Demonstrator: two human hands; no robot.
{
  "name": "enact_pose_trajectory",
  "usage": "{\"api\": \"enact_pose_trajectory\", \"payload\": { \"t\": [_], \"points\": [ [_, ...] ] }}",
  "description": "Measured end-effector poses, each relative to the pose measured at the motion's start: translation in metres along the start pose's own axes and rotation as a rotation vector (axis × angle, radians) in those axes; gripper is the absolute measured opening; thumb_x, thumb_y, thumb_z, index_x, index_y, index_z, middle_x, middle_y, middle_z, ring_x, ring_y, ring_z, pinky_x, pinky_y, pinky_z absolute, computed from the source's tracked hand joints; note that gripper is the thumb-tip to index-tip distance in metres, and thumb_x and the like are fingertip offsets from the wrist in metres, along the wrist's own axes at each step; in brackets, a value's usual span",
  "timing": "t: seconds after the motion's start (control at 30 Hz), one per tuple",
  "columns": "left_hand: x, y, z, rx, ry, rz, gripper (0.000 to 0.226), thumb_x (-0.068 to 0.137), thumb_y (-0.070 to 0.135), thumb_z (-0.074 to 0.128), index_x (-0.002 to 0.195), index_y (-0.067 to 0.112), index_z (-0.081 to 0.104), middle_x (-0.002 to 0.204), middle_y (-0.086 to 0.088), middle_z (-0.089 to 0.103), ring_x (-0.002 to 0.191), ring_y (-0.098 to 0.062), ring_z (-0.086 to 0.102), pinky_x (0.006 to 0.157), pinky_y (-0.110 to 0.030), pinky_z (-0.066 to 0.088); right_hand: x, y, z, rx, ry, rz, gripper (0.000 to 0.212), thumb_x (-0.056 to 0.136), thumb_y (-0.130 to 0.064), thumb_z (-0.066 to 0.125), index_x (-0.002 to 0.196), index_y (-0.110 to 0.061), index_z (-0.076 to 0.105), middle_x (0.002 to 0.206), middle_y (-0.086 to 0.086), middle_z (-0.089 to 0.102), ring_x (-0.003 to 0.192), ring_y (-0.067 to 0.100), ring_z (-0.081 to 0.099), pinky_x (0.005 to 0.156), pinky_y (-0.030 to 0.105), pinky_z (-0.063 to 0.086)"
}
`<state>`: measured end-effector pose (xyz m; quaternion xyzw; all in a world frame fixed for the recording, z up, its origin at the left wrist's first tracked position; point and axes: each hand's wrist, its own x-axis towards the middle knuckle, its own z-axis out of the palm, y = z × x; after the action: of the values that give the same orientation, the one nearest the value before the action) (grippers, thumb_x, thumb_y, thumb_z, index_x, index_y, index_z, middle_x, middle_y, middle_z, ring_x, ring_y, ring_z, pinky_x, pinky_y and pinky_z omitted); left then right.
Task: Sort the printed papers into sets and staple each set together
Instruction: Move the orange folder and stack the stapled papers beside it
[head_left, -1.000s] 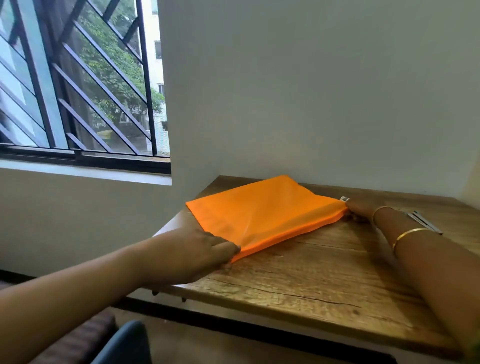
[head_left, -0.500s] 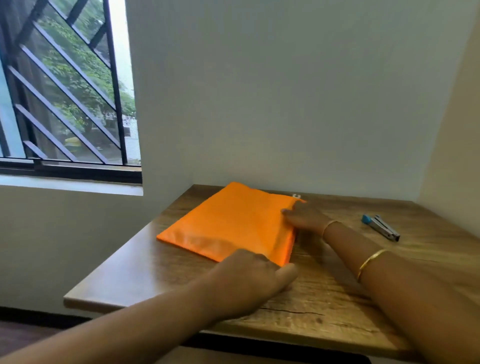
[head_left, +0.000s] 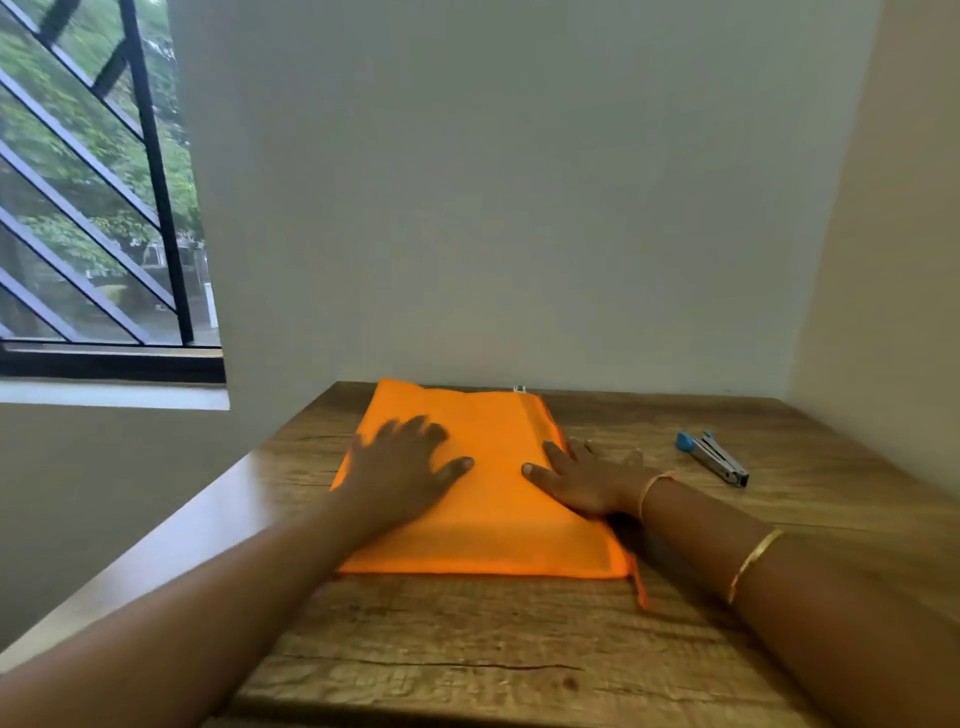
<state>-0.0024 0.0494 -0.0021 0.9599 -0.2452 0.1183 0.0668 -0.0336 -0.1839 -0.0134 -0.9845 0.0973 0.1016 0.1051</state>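
Observation:
An orange zip pouch (head_left: 488, 525) lies flat in the middle of the wooden table (head_left: 467, 644), its long side running away from me. My left hand (head_left: 402, 467) rests palm down on its left half, fingers spread. My right hand (head_left: 587, 478) lies flat on the pouch's right edge, thumb on the orange fabric and fingers partly on the wood. A small metal stapler with a blue end (head_left: 712, 457) sits on the table to the right of my right hand, untouched. No printed papers are visible.
A white wall stands right behind the table and a beige wall closes off the right side. A barred window (head_left: 98, 208) is at the upper left. The table's left edge (head_left: 171, 545) drops off to the floor.
The pouch has been turned and slid from a diagonal lie at the left to straight in front of me. Both hands went from gripping its edges to lying flat on it.

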Motion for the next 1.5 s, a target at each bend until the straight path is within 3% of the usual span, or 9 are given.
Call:
{"api": "enact_pose_trajectory", "payload": {
  "t": [0.17,0.3,0.5,0.63,0.8,0.97,1.13,1.3,1.5],
  "points": [
    [0.018,-0.022,0.018,-0.106,-0.202,-0.203,0.090,0.082,0.077,0.027,0.150,0.020,0.014,0.158,-0.006,0.011,0.145,-0.029,0.011,0.115,-0.049,0.019,-0.013,0.007,-0.011,0.027,0.020,0.006,0.080,0.092,-0.068,0.019,0.152,-0.022,-0.003,0.160,0.006,-0.008,0.146,0.029,-0.011,0.116,0.057,0.000],
    [0.027,-0.011,0.015,-0.040,-0.277,-0.211,0.091,0.080,0.080,0.025,0.151,0.026,0.010,0.156,-0.010,0.013,0.143,-0.034,0.014,0.113,-0.050,0.021,-0.007,0.038,-0.028,-0.069,0.271,-0.007,0.059,0.096,-0.059,0.019,0.143,-0.029,0.038,0.154,0.007,0.028,0.143,0.033,0.017,0.115,0.055,0.015],
    [0.047,0.006,0.002,0.066,-0.368,-0.234,0.079,0.080,0.079,0.026,0.148,0.040,0.013,0.151,-0.013,0.024,0.132,-0.038,0.035,0.105,-0.049,0.035,-0.006,0.085,-0.038,-0.065,0.411,0.380,0.058,0.075,-0.046,0.033,0.117,-0.017,0.061,0.134,0.013,0.053,0.121,0.033,0.048,0.101,0.052,0.038],
    [0.043,0.008,0.016,0.053,-0.295,-0.256,0.084,0.075,0.085,0.023,0.144,0.038,0.017,0.151,-0.013,0.023,0.138,-0.042,0.021,0.107,-0.060,0.023,-0.012,0.081,-0.034,0.018,0.389,0.509,0.043,0.088,-0.038,0.050,0.126,-0.018,0.055,0.135,0.010,0.049,0.123,0.031,0.046,0.103,0.049,0.036],
    [0.037,0.009,0.021,0.040,-0.267,-0.245,0.087,0.075,0.085,0.019,0.146,0.035,0.013,0.156,-0.018,0.006,0.141,-0.045,0.006,0.110,-0.062,0.011,-0.008,0.055,-0.024,-0.008,0.416,0.391,0.037,0.091,-0.031,0.046,0.122,-0.014,0.058,0.133,0.014,0.051,0.120,0.033,0.049,0.099,0.043,0.044],
    [0.035,0.011,0.021,0.038,-0.245,-0.248,0.087,0.076,0.085,0.019,0.147,0.035,0.013,0.157,-0.018,0.005,0.141,-0.045,0.006,0.110,-0.062,0.011,-0.019,0.023,-0.022,0.140,0.497,0.142,0.028,0.095,-0.033,0.046,0.098,-0.013,0.066,0.105,0.011,0.065,0.097,0.024,0.062,0.075,0.029,0.045],
    [0.036,0.010,0.024,0.032,-0.241,-0.247,0.088,0.075,0.085,0.019,0.147,0.035,0.013,0.157,-0.017,0.006,0.142,-0.043,0.006,0.110,-0.061,0.012,-0.018,0.001,-0.018,0.087,0.690,0.031,0.044,0.098,-0.048,0.033,0.120,-0.019,0.056,0.130,0.012,0.053,0.120,0.030,0.048,0.101,0.048,0.037],
    [0.042,0.006,0.025,-0.006,-0.234,-0.250,0.086,0.074,0.086,0.021,0.145,0.037,0.015,0.157,-0.015,0.006,0.143,-0.041,0.005,0.110,-0.061,0.011,-0.021,-0.034,-0.006,0.025,0.422,-0.218,0.070,0.093,-0.062,0.019,0.148,-0.019,0.026,0.158,0.010,0.012,0.147,0.024,0.001,0.117,0.049,-0.003],
    [0.052,0.001,0.038,0.004,-0.209,-0.190,0.085,0.080,0.080,0.019,0.150,0.032,0.006,0.159,-0.005,-0.004,0.146,-0.029,-0.005,0.114,-0.055,0.001,-0.006,-0.044,0.011,-0.100,0.158,-0.214,0.084,0.085,-0.071,0.005,0.153,-0.020,0.005,0.160,0.010,-0.008,0.147,0.025,-0.012,0.115,0.050,-0.011]
  ]
}}
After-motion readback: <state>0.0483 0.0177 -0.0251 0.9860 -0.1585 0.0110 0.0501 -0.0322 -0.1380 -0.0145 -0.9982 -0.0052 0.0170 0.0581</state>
